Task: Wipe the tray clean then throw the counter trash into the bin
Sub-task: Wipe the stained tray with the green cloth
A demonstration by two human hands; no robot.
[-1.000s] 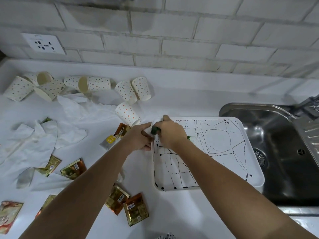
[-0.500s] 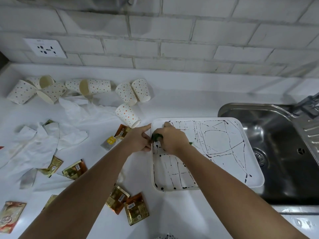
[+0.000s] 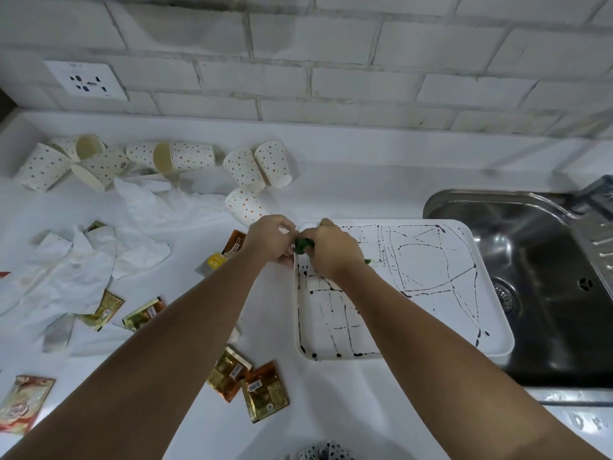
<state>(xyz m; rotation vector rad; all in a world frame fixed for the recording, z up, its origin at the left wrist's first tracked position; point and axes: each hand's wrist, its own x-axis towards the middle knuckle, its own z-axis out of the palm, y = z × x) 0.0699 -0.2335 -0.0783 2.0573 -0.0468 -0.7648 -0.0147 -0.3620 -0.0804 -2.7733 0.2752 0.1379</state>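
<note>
A white tray (image 3: 428, 270), streaked with dark lines and dots, lies on the white counter beside the sink. My two hands meet over its far left corner. My right hand (image 3: 331, 252) is closed around a small green thing (image 3: 302, 245), whose other end pokes out past the wrist. My left hand (image 3: 270, 242) pinches the same green thing from the left, with a bit of white between its fingers. Counter trash lies to the left: spotted paper cups (image 3: 185, 157), crumpled white tissues (image 3: 66, 270) and gold sachets (image 3: 265, 395).
A steel sink (image 3: 544, 293) borders the tray on the right, with a tap at the far right edge. A brick wall with a socket (image 3: 84, 80) runs along the back. More sachets (image 3: 142, 315) lie under my left forearm. No bin is in view.
Both hands stay together at the tray's far left corner, fingers shifting slightly on the green thing. Nothing else on the counter has moved.
</note>
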